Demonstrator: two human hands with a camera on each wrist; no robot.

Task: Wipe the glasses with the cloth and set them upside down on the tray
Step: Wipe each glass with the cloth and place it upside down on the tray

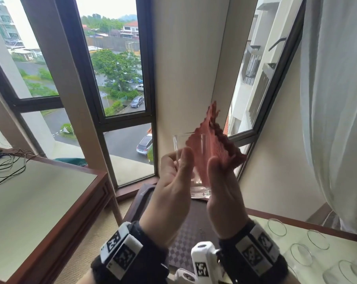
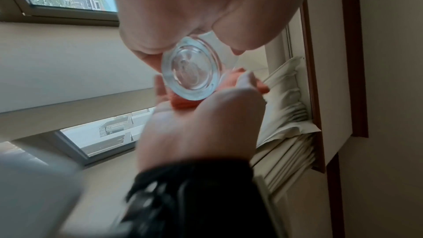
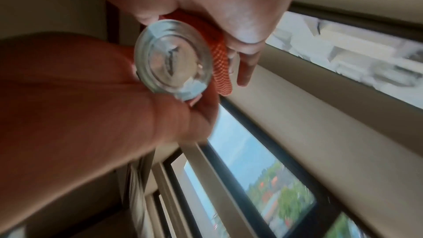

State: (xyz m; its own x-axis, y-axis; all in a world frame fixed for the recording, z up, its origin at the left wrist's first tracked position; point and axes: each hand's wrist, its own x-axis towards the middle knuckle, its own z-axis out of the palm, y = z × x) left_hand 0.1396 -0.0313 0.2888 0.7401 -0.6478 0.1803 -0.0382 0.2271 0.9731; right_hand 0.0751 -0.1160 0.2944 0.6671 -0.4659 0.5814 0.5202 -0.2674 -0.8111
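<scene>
A clear glass (image 1: 200, 191) is raised upright in front of the window, rim at the top. My left hand (image 1: 177, 160) grips its left side, thumb towards me. My right hand (image 1: 216, 167) holds a red cloth (image 1: 216, 138) against the right side of the glass, and the loose end stands above the rim. In the left wrist view the thick glass base (image 2: 191, 68) faces the camera, with the cloth (image 2: 183, 103) behind it. The right wrist view shows the base (image 3: 172, 59) and the cloth (image 3: 220, 57) wrapped against the wall. A dark tray (image 1: 140, 199) lies below my hands.
Several clear glasses (image 1: 300, 254) stand on the glass-topped table at the lower right. A second table (image 1: 40, 191) with black cables is on the left. A white curtain (image 1: 337, 99) hangs at the right. Windows and a wall pillar are straight ahead.
</scene>
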